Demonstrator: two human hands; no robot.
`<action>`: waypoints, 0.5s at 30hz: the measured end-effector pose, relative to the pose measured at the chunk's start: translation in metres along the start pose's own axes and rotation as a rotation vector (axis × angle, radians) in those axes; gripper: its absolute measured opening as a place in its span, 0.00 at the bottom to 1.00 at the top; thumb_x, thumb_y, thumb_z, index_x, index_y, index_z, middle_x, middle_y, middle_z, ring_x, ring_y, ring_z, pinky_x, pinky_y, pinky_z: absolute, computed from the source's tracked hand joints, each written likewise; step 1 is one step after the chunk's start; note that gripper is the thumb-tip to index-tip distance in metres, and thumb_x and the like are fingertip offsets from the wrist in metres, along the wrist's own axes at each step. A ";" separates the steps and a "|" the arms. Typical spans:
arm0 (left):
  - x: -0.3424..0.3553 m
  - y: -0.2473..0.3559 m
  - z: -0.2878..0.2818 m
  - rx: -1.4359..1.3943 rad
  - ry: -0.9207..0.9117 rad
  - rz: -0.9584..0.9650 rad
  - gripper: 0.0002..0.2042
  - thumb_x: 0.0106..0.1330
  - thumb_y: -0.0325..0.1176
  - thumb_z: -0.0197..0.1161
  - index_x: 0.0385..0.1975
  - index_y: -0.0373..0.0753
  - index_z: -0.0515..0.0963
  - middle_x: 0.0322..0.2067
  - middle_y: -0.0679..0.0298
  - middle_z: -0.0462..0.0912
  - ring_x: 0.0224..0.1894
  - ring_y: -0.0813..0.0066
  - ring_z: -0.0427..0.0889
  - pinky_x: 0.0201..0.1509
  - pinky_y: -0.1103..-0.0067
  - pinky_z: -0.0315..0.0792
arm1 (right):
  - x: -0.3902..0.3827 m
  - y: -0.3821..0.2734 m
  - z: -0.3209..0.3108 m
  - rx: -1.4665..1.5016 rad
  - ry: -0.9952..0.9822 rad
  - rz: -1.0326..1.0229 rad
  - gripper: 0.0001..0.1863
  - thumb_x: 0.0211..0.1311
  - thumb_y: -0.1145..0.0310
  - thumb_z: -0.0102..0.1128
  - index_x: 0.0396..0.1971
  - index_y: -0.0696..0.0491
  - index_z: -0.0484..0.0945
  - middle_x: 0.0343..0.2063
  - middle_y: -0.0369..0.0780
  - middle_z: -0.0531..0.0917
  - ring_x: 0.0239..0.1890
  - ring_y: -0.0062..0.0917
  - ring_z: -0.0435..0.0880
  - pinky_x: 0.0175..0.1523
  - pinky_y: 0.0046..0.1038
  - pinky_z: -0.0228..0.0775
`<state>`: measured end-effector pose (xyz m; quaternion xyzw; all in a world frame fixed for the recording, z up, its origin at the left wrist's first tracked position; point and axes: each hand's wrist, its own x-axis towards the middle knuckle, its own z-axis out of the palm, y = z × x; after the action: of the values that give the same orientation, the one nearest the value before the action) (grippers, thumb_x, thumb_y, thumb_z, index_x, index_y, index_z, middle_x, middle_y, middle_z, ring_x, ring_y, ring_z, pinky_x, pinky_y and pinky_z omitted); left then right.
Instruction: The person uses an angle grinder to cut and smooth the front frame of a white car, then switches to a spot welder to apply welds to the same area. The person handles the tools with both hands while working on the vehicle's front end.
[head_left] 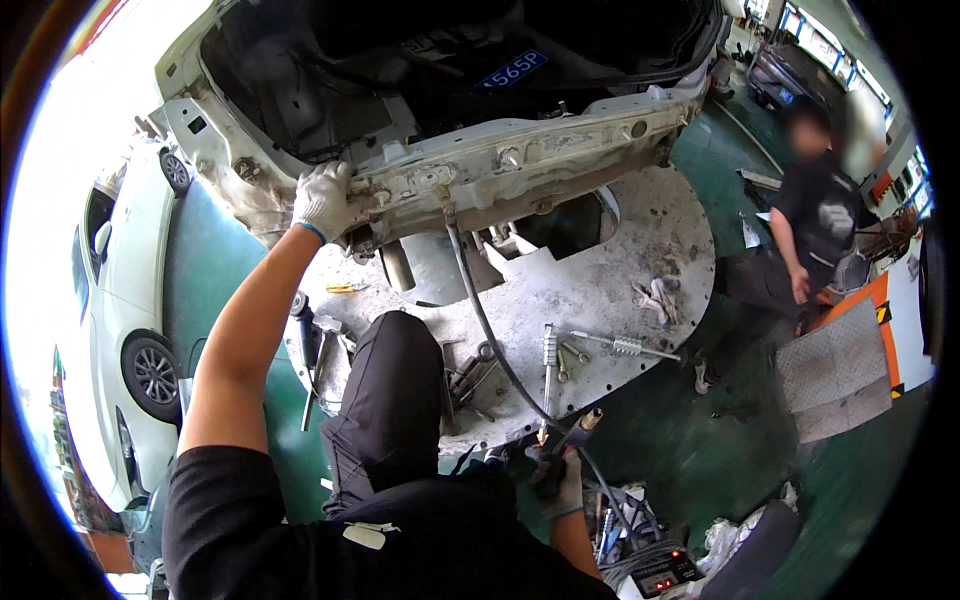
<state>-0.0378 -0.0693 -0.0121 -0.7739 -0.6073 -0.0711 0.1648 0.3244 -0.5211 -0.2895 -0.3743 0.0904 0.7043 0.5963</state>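
Note:
My left hand (325, 203), in a white knit glove, is closed over the left end of the car's bare rear panel (490, 155). Low in the view, my right hand (566, 488), also gloved, grips a black spot-welding gun (550, 470) with a coppery tip pointing up and right. Part of the gun and the fingers are hidden. A thick black cable (480, 310) fixed to the rear panel hangs down over the metal platform towards the gun. Close by, a slide hammer (549, 365) rests at the platform's edge.
The perforated metal platform (660, 235) carries another slide hammer (620, 344), wrenches (470, 375), a glove (657, 300) and an angle grinder (303, 320). A control box (665, 575) with red lights sits lower right. A white car (125, 330) stands left; a person (815, 210) is at right.

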 end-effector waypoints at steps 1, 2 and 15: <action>0.004 0.000 0.000 0.003 0.003 0.002 0.32 0.62 0.58 0.71 0.57 0.38 0.78 0.55 0.50 0.82 0.62 0.52 0.78 0.69 0.59 0.67 | 0.000 -0.003 0.003 -0.015 0.035 -0.010 0.36 0.68 0.32 0.61 0.52 0.52 0.78 0.29 0.33 0.79 0.27 0.23 0.79 0.33 0.29 0.78; 0.004 -0.002 0.003 0.001 -0.005 -0.005 0.34 0.62 0.58 0.71 0.58 0.38 0.77 0.55 0.49 0.81 0.62 0.52 0.78 0.68 0.58 0.68 | 0.003 -0.007 -0.023 -0.022 -0.054 0.109 0.35 0.68 0.32 0.62 0.51 0.53 0.77 0.29 0.33 0.78 0.27 0.24 0.79 0.33 0.29 0.77; 0.004 -0.004 0.023 -0.080 0.261 0.066 0.27 0.58 0.54 0.74 0.49 0.40 0.79 0.49 0.54 0.83 0.57 0.52 0.79 0.65 0.56 0.68 | 0.020 0.018 0.002 -0.042 0.055 0.076 0.18 0.77 0.46 0.53 0.50 0.44 0.78 0.35 0.33 0.84 0.32 0.25 0.85 0.34 0.31 0.82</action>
<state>-0.0431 -0.0574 -0.0314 -0.7835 -0.5517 -0.1897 0.2138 0.3069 -0.5097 -0.3069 -0.4023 0.1061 0.7175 0.5586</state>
